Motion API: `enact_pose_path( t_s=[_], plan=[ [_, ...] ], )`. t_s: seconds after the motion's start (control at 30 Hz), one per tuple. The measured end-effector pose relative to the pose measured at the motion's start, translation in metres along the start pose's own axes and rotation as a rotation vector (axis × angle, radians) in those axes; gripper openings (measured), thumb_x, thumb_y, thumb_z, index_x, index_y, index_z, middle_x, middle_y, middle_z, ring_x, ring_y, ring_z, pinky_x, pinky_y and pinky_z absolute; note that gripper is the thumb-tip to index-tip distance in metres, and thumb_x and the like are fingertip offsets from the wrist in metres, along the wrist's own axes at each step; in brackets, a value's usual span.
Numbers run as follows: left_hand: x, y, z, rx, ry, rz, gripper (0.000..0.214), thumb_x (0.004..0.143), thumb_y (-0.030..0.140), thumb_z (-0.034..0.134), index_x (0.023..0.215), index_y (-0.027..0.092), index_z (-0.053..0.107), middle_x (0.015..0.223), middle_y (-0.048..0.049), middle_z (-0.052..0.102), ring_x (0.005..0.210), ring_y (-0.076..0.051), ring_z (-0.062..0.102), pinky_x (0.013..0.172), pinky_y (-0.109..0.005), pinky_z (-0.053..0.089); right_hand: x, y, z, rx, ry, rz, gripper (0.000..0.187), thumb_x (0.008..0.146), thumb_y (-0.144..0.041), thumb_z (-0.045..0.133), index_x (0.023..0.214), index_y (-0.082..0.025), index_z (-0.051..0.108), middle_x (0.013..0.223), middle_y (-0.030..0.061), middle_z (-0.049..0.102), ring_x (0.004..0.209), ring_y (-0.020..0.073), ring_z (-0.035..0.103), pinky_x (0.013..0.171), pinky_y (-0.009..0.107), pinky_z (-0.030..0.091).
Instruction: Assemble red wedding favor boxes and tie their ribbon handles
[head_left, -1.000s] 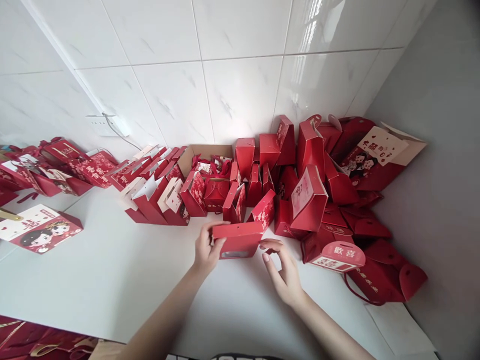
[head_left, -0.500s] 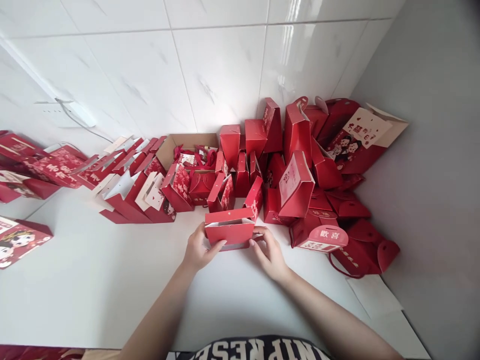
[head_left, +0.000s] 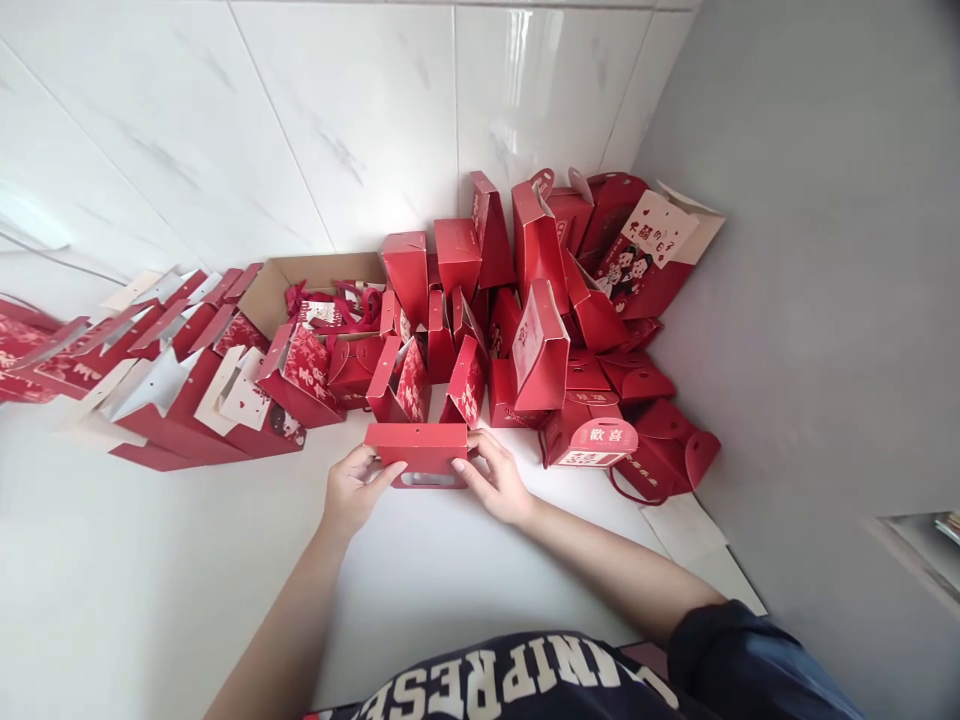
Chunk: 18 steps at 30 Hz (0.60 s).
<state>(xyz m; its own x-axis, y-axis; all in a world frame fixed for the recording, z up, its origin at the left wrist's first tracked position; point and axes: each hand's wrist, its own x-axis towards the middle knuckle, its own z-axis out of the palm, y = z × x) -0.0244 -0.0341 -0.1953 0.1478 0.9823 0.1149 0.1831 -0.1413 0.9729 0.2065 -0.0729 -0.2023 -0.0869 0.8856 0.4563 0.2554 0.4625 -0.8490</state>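
Between my two hands, low over the white tabletop, is a small red paper gift box [head_left: 417, 455]. My left hand [head_left: 355, 488] grips its left end, thumb on the near face and fingers behind. At the right end, my right hand [head_left: 496, 482] holds it the same way. A long cut-out slot shows along the box's near lower edge. Just behind it stand two small red boxes with pale print, one on the left [head_left: 397, 385] and another on the right [head_left: 466, 380].
Many red gift boxes crowd the back right, including a handled box [head_left: 589, 440]. An open cardboard carton [head_left: 262, 300] holds red ribboned pieces. Rows of red and white paper bags [head_left: 161, 400] stand on the left. A grey wall [head_left: 787, 300] bounds the right side.
The gap along the top of the held box no longer shows, and its near face now tilts down with the slot visible. My view has swung right, so everything sits further left.
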Motion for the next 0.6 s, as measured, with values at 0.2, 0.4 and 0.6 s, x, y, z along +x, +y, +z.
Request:
enact_pose_path(
  t_s=[0.2, 0.4, 0.6],
  plan=[
    [0.007, 0.001, -0.010, -0.023, -0.129, -0.168, 0.045, 0.068, 0.038, 0.081, 0.101, 0.010, 0.068, 0.095, -0.0130, 0.075, 0.087, -0.027, 0.070, 0.082, -0.041, 0.058, 0.002, 0.003, -0.002, 0.005, 0.015, 0.024, 0.014, 0.098, -0.032, 0.049, 0.100, -0.022, 0.058, 0.098, 0.0056, 0.064, 0.092, 0.0180, 0.060, 0.084, 0.033, 0.049],
    [0.003, -0.002, -0.011, 0.097, -0.349, -0.251, 0.046, 0.071, 0.038, 0.078, 0.105, 0.009, 0.067, 0.102, -0.0141, 0.073, 0.090, -0.028, 0.069, 0.079, -0.040, 0.056, -0.002, 0.010, 0.003, -0.015, 0.006, 0.082, 0.016, 0.097, -0.036, 0.049, 0.101, -0.021, 0.055, 0.102, 0.0076, 0.062, 0.096, 0.0207, 0.060, 0.086, 0.035, 0.049],
    [-0.002, 0.007, -0.007, 0.232, -0.435, -0.268, 0.041, 0.072, 0.037, 0.072, 0.104, 0.012, 0.068, 0.093, -0.0096, 0.073, 0.080, -0.025, 0.067, 0.068, -0.036, 0.054, -0.002, 0.014, 0.007, -0.001, -0.116, 0.177, 0.038, 0.092, -0.042, 0.058, 0.121, -0.020, 0.047, 0.107, 0.0081, 0.065, 0.094, 0.0206, 0.064, 0.080, 0.033, 0.052]
  ],
)
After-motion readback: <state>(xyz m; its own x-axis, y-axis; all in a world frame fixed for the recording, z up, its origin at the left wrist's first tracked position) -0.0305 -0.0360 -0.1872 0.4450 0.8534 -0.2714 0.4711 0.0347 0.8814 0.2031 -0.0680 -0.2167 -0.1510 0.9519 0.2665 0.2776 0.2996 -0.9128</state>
